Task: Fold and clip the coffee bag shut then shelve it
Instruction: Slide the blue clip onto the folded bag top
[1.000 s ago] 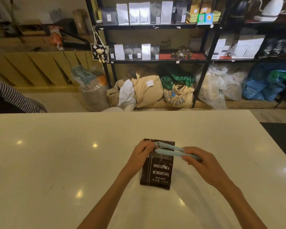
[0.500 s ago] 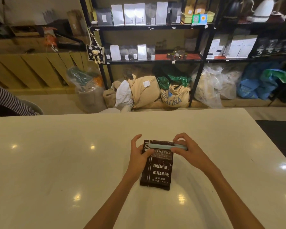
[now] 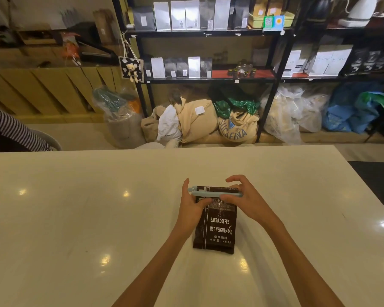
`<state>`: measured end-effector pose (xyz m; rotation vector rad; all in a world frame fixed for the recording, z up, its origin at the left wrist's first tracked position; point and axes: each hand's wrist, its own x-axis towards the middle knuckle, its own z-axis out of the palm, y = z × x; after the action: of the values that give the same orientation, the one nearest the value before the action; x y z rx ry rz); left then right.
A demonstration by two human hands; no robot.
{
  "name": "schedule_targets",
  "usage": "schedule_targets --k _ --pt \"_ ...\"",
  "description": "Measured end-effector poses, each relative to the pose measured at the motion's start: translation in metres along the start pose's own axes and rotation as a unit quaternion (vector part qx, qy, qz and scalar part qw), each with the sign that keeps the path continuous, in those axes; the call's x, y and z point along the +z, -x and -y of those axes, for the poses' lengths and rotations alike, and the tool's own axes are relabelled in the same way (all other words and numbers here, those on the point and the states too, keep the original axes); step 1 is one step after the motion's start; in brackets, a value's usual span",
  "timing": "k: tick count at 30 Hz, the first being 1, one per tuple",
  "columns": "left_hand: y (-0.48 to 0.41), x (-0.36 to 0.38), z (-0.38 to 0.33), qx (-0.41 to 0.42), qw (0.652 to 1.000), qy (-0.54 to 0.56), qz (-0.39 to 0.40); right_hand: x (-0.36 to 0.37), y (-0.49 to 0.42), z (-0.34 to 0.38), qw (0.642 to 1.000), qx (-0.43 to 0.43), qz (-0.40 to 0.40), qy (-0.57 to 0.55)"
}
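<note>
A dark brown coffee bag (image 3: 218, 227) with white lettering lies flat on the white table (image 3: 75, 218). A long light-blue clip (image 3: 213, 193) lies across the bag's folded top edge. My left hand (image 3: 192, 204) grips the bag's upper left side, thumb pressed on the bag just under the clip. My right hand (image 3: 245, 198) pinches the clip's right end, thumb in front and fingers curled over the far side. The black metal shelf (image 3: 208, 79) stands beyond the table.
The shelves hold rows of white, grey and black coffee bags (image 3: 186, 16) and small jars (image 3: 242, 70). Sacks and plastic bags (image 3: 208, 120) crowd the floor under the shelf. A person's striped sleeve (image 3: 11, 129) shows at the left table edge.
The clip was held open and slanted above the bag; now it lies straight across the folded top. My right hand has moved in over the clip's right end, and my left hand has slid down the bag's side.
</note>
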<state>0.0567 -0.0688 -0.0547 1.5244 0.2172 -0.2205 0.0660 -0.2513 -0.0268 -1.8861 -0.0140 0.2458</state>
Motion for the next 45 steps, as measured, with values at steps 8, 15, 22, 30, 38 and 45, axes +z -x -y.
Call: schedule_targets --k 8,15,22,30,38,45 --pt "-0.001 -0.002 0.006 0.025 0.995 0.074 0.059 -0.001 -0.002 -0.005 1.000 0.014 -0.009 -0.017" --pt "-0.004 0.003 0.005 0.007 0.994 0.101 0.029 0.013 0.000 -0.015 0.984 0.055 -0.091 -0.142" --pt "-0.006 0.009 0.016 -0.008 0.990 0.142 -0.012 0.049 0.008 -0.028 0.933 0.123 -0.147 -0.304" --pt "-0.011 0.008 0.019 0.000 0.988 0.144 -0.050 0.053 0.004 -0.027 0.929 0.117 -0.172 -0.306" --pt "-0.014 0.009 0.020 0.003 0.987 0.136 -0.080 0.054 0.002 -0.030 0.928 0.107 -0.172 -0.313" --pt "-0.016 0.008 0.020 0.004 0.988 0.122 -0.089 0.054 0.002 -0.029 0.929 0.099 -0.173 -0.310"
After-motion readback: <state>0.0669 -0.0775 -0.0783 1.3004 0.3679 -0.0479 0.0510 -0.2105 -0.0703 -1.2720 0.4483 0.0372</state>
